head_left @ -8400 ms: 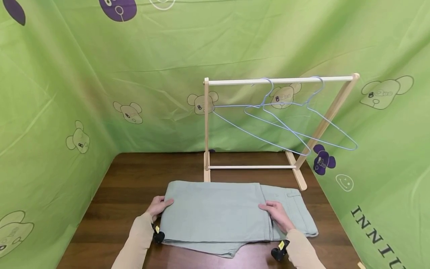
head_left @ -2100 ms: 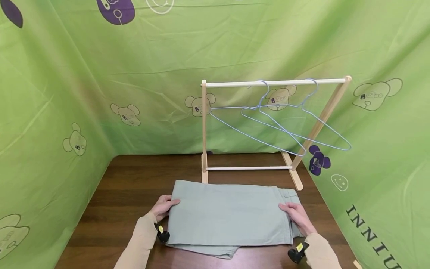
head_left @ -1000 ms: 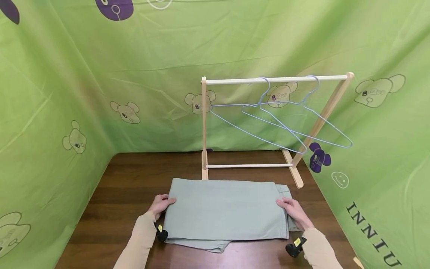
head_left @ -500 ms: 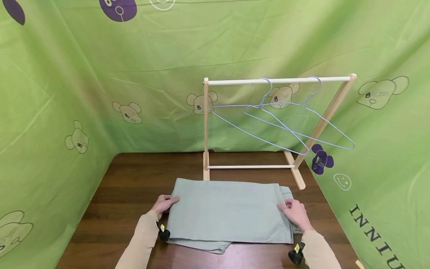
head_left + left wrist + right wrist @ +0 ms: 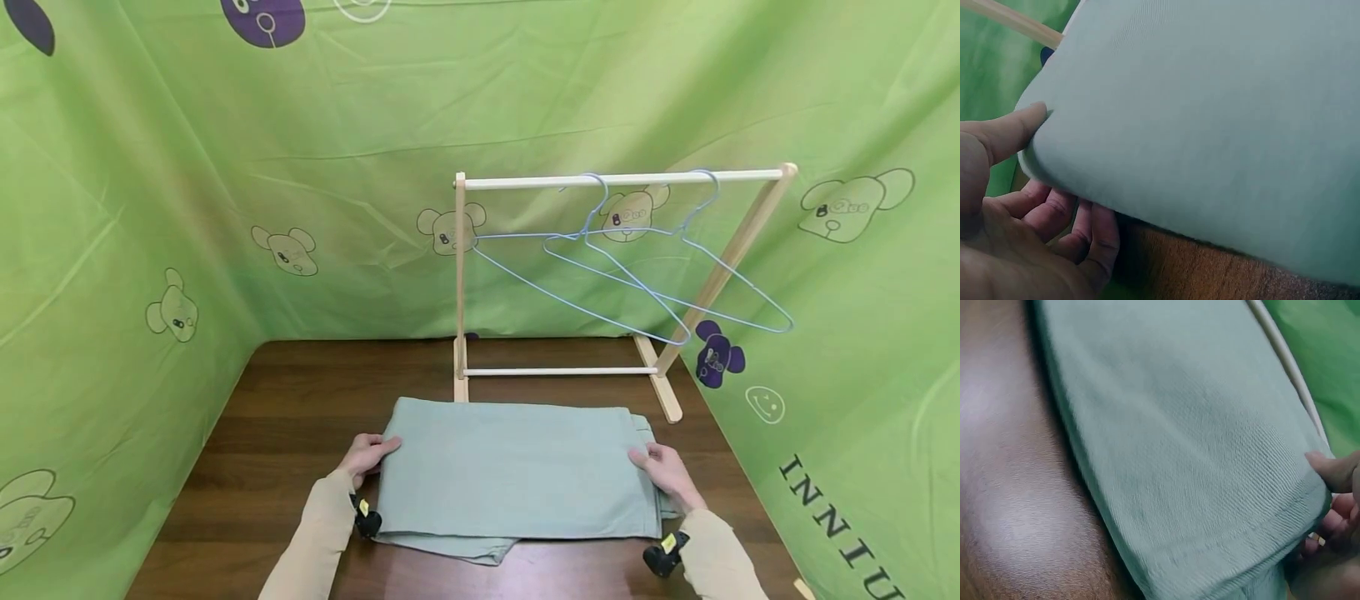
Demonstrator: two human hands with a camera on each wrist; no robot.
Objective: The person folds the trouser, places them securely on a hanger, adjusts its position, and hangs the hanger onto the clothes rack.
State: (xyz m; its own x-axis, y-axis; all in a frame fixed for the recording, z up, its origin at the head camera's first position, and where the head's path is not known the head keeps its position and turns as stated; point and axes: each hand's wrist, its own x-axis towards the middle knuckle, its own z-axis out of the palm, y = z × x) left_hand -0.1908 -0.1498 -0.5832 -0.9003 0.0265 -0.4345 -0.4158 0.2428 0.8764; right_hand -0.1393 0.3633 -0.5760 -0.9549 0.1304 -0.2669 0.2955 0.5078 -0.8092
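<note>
Pale grey-green trousers [image 5: 517,471] lie folded on the brown wooden table, legs doubled over the waist part. My left hand [image 5: 366,455] pinches the folded left edge, thumb on top and fingers curled beneath, as the left wrist view shows on the cloth [image 5: 1197,125]. At the other end, my right hand [image 5: 667,473] pinches the hemmed leg ends. In the right wrist view its thumb [image 5: 1332,470] presses on top near the hem and the fingers tuck under. A strip of the waist part shows past the hem, and a crotch corner [image 5: 487,550] sticks out along the front.
Behind the trousers stands a wooden clothes rack [image 5: 460,283] with two blue wire hangers [image 5: 577,308] on its white top bar. Its feet reach close to the cloth's back edge. Green printed curtains [image 5: 337,125] enclose the table [image 5: 300,392] at the back and sides.
Over the last seconds the upper leg layer has been drawn rightward, covering more of the waist part. Just now my right hand has shifted slightly right with the hem; my left hand stays put.
</note>
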